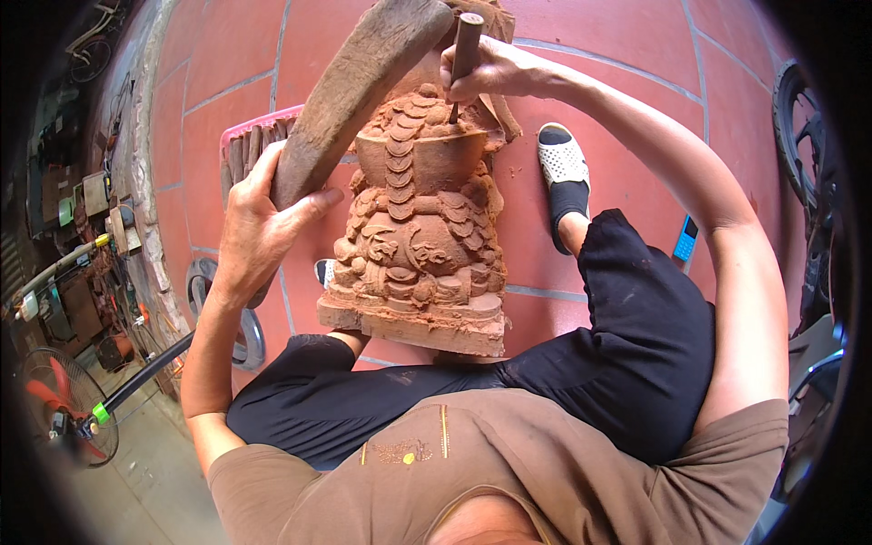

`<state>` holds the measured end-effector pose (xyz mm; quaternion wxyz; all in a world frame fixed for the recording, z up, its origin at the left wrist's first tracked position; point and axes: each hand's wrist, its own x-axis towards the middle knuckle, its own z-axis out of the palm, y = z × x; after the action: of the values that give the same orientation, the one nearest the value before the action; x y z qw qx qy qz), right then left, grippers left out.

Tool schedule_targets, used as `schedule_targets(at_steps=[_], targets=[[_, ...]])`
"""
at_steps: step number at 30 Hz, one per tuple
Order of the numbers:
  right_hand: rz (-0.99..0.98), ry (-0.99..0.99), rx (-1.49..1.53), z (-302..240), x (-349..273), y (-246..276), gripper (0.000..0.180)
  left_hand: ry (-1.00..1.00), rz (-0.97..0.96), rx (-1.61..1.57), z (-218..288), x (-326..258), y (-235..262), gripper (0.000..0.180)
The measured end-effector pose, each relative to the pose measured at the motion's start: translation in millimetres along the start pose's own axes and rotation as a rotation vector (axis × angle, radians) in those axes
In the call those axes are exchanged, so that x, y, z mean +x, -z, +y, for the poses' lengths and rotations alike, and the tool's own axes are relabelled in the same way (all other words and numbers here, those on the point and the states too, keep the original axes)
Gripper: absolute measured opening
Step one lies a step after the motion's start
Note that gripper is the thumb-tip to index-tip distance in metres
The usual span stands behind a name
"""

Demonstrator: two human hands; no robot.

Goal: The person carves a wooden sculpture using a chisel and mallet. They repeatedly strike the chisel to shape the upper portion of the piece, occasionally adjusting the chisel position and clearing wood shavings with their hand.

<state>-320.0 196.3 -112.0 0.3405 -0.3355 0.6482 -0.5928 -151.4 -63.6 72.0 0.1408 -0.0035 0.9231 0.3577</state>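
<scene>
A reddish-brown wood carving (422,241) with coin-like discs and rounded figures stands between my legs. My left hand (247,222) is wrapped round the lower end of a long, slightly curved wooden mallet (354,91). The mallet's upper end is raised, close to the top of a chisel (468,45). Closed round that chisel, my right hand (490,71) keeps it nearly upright. The chisel's metal tip meets the carving among the heaped coins near its far end. The mallet covers some of the carving's far left side.
Left of the carving, a pink tray (272,120) holds several wooden tool handles (250,150). A blue phone (686,238) lies on the red floor tiles (627,118) to the right. A black wheel (799,136) stands at the right edge, and a fan (68,400) at lower left.
</scene>
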Motion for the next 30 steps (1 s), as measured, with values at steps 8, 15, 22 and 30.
schedule_targets(at_steps=[8, 15, 22, 30], targets=[[0.228, -0.107, -0.114, 5.0, 5.4, 16.4, 0.021, 0.042, -0.006, 0.029, 0.3, -8.8, 5.8, 0.045], [0.155, -0.13, 0.005, -12.9, 1.0, 7.4, 0.018, 0.076, -0.011, -0.034, -19.8, -14.0, 8.2, 0.044], [0.043, -0.178, 0.067, -28.2, -12.5, -3.6, 0.023, 0.078, -0.031, -0.036, -27.6, -11.9, 7.6, 0.046], [-0.01, -0.097, 0.087, -22.5, -14.4, -10.4, 0.025, 0.053, -0.016, -0.03, -18.3, -10.4, 5.4, 0.047]])
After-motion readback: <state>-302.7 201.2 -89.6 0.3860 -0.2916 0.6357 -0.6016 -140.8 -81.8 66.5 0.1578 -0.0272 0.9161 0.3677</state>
